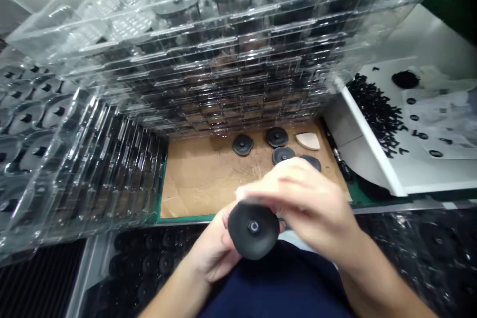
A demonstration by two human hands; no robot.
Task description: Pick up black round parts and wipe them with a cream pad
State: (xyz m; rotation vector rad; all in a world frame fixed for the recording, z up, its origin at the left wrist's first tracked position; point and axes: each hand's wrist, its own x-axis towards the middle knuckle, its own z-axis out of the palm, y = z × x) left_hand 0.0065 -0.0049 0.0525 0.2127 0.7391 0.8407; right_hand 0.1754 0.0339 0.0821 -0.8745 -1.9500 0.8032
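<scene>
- While both hands meet low in the view, a black round part (253, 231) sits between them, just above a dark blue shirt (268, 290), its face turned toward the camera and a small metal ring (254, 227) at its centre
- left hand (212, 246): lies under and behind the part, with its fingers (225, 238) closed narrowly around the part's lower edge, holding it
- right hand (301, 201): blurred, reaching over the top of the part, with its fingers (286, 184) spread across it; I cannot tell whether they grip the part or only touch it
- handling: the part looks stiff and fairly light, probably moulded rubber or plastic, and its smooth curved sides may slip a little; the rim seems the surest place to hold it, away from the metal ring
- nearby: four more black discs (243, 144) and a pale wedge-shaped piece (308, 141) lie on a cardboard sheet (208, 184) over a green mat (357, 193)
- further off: stacked clear plastic trays (208, 54) rise behind the cardboard and along the left, while small black pieces (372, 112) lie heaped in a white tray (372, 144) on the right
</scene>
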